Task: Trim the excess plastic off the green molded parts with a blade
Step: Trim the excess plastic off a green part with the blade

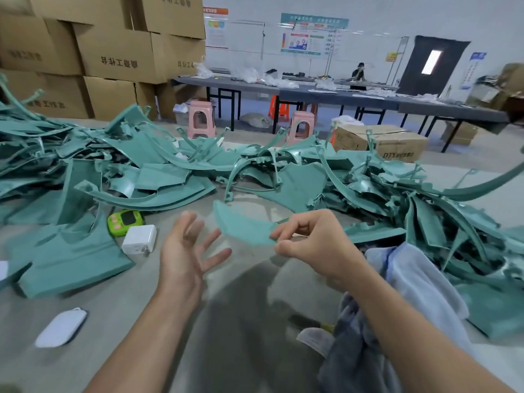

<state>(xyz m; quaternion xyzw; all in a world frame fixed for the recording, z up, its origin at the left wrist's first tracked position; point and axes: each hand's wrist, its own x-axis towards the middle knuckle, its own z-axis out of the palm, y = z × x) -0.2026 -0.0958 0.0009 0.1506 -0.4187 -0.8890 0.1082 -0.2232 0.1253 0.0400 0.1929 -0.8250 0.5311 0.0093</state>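
My right hand (307,239) pinches one end of a thin curved green plastic piece (241,225) and holds it up above the grey floor. My left hand (188,248) hovers just left of that piece with its fingers spread, touching nothing. A big heap of green molded parts (147,157) lies across the floor ahead, and a second heap of green parts (425,199) stretches to the right. A dark blade handle with a yellow tip (312,323) lies on the floor near my right forearm, partly under cloth.
A green timer (124,221), a white charger (139,239) and a white pouch (61,327) lie on the floor at left. Grey and pale blue cloths (397,293) sit under my right arm. Cardboard boxes (113,52), pink stools (202,118) and long tables (312,92) stand behind.
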